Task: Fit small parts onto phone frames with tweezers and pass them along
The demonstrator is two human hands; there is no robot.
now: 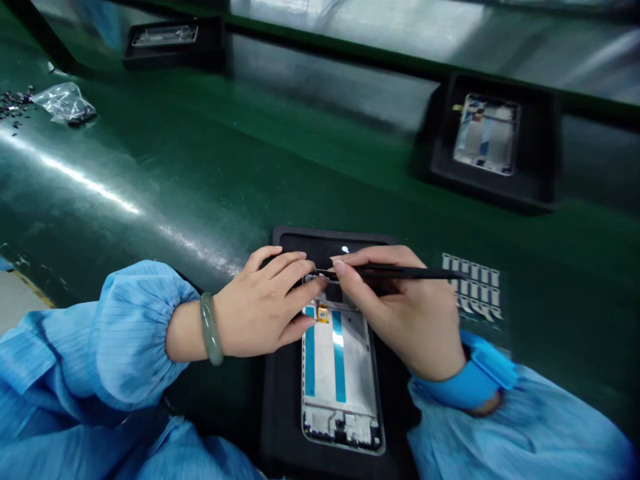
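A phone frame (355, 373) with blue adhesive strips and a small orange flex connector (323, 314) lies in a black tray (283, 413) in front of me. My left hand (270, 303) rests over its upper left edge, fingers stretched out and apart, fingertips touching the frame's top end. Pinched in my right hand (410, 307) are black tweezers (400, 272), held nearly level. Their tips point left and meet the frame's top near my left fingertips. Fingers partly hide that spot, so I cannot tell whether the tips grip anything.
A sheet of small pale stickers (475, 287) lies right of my right hand. Another black tray (535, 153) with a phone frame stands at the back right, a further tray (210, 47) at the back left. A clear plastic bag (64, 101) lies beside scattered small black parts (15, 103).
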